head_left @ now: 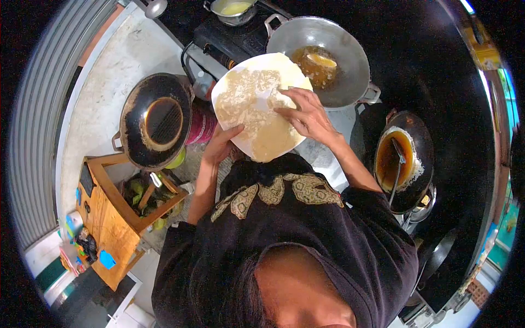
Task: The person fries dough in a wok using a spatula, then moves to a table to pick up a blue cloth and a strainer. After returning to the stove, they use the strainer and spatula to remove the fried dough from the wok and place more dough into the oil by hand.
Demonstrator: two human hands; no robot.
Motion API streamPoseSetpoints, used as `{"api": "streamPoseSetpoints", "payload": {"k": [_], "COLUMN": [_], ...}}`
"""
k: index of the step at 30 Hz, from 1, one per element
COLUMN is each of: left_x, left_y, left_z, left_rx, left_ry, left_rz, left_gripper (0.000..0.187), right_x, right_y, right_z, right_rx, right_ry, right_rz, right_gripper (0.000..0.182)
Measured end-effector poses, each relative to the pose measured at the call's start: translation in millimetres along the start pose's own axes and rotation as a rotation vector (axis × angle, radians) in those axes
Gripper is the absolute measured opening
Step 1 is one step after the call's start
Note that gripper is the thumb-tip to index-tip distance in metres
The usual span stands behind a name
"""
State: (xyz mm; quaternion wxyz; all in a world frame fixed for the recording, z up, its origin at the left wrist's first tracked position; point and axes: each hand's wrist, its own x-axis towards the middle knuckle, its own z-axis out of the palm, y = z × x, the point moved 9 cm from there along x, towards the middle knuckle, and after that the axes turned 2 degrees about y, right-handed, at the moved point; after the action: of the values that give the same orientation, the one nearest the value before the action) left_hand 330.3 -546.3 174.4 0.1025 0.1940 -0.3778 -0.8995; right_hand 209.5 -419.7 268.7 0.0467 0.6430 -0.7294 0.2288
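My left hand (220,143) grips the near left rim of a wide, pale round plate (273,143), thumb on top. Patches of white flour (246,82) coat the plate, which is held in front of my body. At its right side my right hand (309,116) has fingers closed around a flour-coated piece (285,101); its exact kind is hard to make out. Just beyond the plate is a large metal wok (350,60) with bubbling oil. A golden, elongated piece of food (321,60) lies in that oil.
A dark wok (131,117) of brown liquid stands at left. Another wok (424,136), holding brown liquid and a metal ladle (401,158), is at right. A small pot (236,19) sits at the back. A wooden table (112,229) stands lower left.
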Motion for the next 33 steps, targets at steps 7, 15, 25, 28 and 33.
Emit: {"api": "streamPoseSetpoints", "payload": {"k": [7,15,25,28,33], "left_x": [-0.6,-6.3,-2.6,0.4,8.5], "left_y": [1.5,9.2,8.0,0.7,-5.7], "left_z": [-5.0,-0.1,-3.7,-10.8,-11.7], "left_rx": [0.027,0.036,0.076,0.089,0.045], "left_ry": [-0.001,0.021,-0.010,0.004,-0.013], "left_rz": [0.005,0.010,0.028,0.017,0.080], "left_gripper": [0.065,0.066,0.065,0.064,0.064], "right_x": [0.5,-1.9,-0.4,0.2,-0.4], "right_y": [-6.4,-3.5,-1.0,-7.1,-23.8], "right_z": [-0.3,-10.7,-5.9,-12.4,-12.7], "right_rx": [0.022,-0.066,0.046,0.058,0.149], "right_ry": [-0.013,0.148,0.179,0.211,0.114], "right_rz": [-0.055,0.102,0.152,0.124,0.099], "right_gripper": [0.024,0.032,0.014,0.012,0.012]}}
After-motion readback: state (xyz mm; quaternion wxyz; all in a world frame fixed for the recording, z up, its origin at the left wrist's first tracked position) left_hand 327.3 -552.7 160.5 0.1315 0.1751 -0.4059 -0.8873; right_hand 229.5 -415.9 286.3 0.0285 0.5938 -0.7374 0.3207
